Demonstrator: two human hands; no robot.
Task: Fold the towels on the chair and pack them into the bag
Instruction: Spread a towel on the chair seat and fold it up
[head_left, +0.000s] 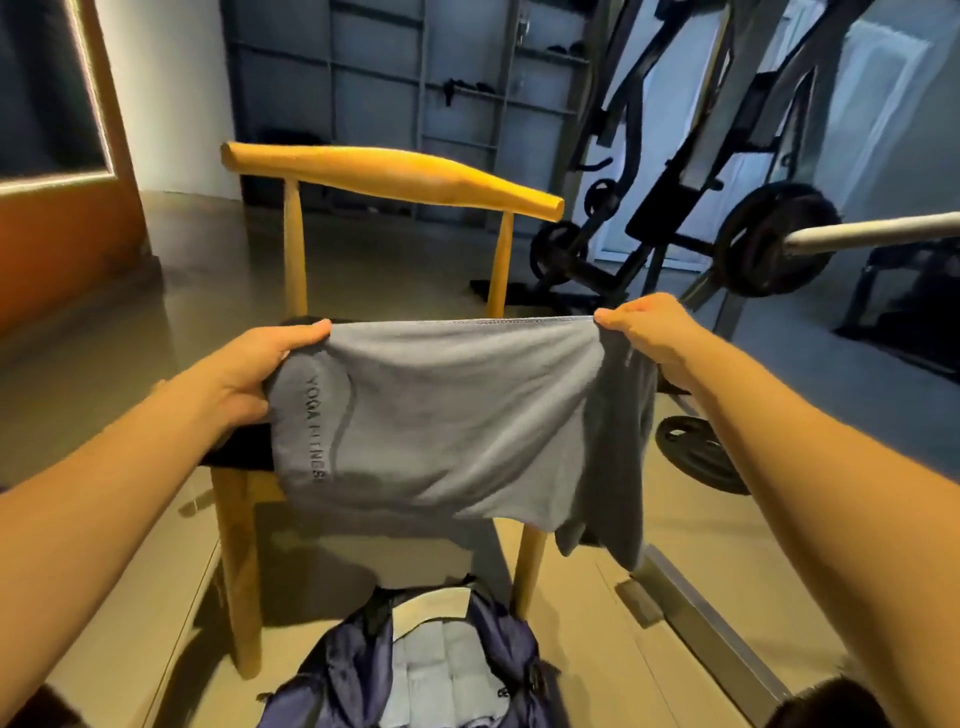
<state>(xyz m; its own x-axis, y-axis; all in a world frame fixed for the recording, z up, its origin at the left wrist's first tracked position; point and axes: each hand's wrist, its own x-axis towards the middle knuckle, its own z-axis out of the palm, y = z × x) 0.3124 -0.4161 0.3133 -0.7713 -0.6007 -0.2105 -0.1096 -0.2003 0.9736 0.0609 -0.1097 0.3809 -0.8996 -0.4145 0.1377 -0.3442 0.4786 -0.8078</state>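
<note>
Left top corner gripped by the left hand (260, 371), thumb laid over the hem; the grey towel (457, 415), lettered YOGA down one side, is held stretched across the wooden chair (395, 174), its lower edge hung past the seat; beneath it, an open navy bag (514, 649) is seen on the floor, perhaps with folded cloth inside; right corner pinched by the right hand (644, 332); a barbell (872, 231) is glimpsed beyond.

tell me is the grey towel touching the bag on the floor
Apart. Head view shows the towel hanging above the bag, with floor between them.
</note>
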